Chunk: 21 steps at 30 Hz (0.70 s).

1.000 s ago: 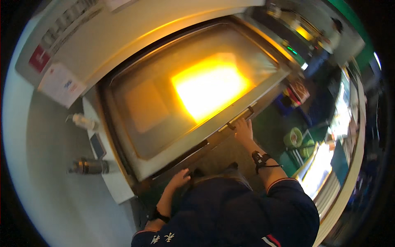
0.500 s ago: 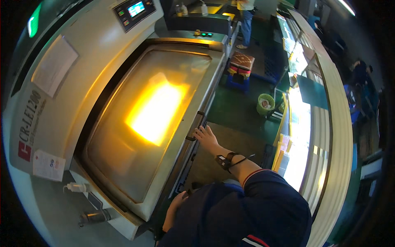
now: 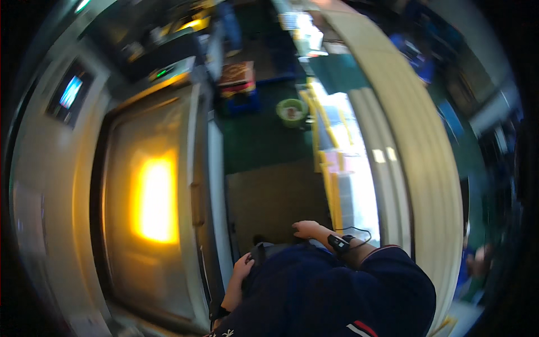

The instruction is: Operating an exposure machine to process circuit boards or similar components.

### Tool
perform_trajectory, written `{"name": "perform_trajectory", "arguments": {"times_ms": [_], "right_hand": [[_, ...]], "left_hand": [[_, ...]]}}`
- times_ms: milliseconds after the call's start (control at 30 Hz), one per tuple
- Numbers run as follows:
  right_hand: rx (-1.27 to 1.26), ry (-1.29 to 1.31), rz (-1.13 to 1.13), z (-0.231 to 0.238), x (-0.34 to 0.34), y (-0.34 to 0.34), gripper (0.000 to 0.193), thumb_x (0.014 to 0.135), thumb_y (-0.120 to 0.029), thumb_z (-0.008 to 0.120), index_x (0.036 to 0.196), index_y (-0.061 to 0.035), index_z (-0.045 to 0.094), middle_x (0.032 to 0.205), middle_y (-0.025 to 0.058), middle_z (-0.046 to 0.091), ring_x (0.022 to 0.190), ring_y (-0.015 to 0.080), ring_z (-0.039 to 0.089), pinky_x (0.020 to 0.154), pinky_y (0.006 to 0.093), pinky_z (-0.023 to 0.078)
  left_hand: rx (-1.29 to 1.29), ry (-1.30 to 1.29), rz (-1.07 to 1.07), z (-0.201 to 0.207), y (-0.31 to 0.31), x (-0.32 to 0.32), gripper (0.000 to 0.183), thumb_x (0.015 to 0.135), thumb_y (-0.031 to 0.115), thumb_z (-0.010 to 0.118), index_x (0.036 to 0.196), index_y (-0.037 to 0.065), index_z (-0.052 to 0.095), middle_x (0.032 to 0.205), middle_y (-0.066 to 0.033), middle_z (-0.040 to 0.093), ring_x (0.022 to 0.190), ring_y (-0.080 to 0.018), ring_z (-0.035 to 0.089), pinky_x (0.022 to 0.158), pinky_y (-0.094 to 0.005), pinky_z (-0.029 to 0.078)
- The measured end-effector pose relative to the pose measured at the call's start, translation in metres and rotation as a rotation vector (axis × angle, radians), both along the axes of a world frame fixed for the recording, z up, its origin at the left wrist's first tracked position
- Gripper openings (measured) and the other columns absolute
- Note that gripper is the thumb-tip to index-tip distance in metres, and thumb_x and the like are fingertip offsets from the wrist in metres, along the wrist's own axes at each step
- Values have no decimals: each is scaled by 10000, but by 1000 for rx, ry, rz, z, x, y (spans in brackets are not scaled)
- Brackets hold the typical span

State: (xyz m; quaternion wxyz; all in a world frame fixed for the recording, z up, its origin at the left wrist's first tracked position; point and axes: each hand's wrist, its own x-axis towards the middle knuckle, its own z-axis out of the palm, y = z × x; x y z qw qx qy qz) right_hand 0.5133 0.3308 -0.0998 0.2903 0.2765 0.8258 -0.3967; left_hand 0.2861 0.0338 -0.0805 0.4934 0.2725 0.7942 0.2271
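My right hand (image 3: 307, 228) is in front of my body above the brown mat, its fingers loosely curled, with nothing visible in it. A dark device with a thin cable (image 3: 339, 243) is strapped on that wrist. My left hand (image 3: 242, 269) is low beside my waist, against dark clothing; blur and the clothing hide how its fingers lie. To the left stands a large exposure machine with a framed, sheet-covered bed (image 3: 120, 185), glowing bright yellow in the middle. A dark handle (image 3: 196, 203) sits on its front edge, apart from both hands.
A long lit table (image 3: 359, 194) with pale boards along it runs down the right. Ahead are a green basket (image 3: 292, 114) and a blue stool with a patterned cushion (image 3: 237, 78). A brown mat (image 3: 275, 194) covers the floor. Another person's legs (image 3: 230, 28) show farther off.
My right hand has left the handle on the machine's edge and come back to the right, its spread fingers now curled. My view has swung right, toward the lit table.
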Motion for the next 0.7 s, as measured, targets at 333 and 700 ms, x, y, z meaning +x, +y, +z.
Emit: {"name": "perform_trajectory", "arguments": {"times_ms": [333,700], "right_hand": [[-99,59,-1002,-1,102,-109,511,899,-333,567,1343,-80,547,1260,162,637,1160,340,600,977,425,481],[-1081,-521,-1346,-39,78,-504,421,931,-453,525,1215,-184,678,1189,56,676,1066,251,630,948,482,468]], "left_hand": [[-140,-117,-796,-41,161,-78,466,898,278,635,1277,10,590,1160,-159,679,991,-242,679,866,-348,541],[-957,68,-1087,-63,215,-127,568,934,532,518,1242,61,591,1134,-194,656,876,-378,684,696,-525,574]]}}
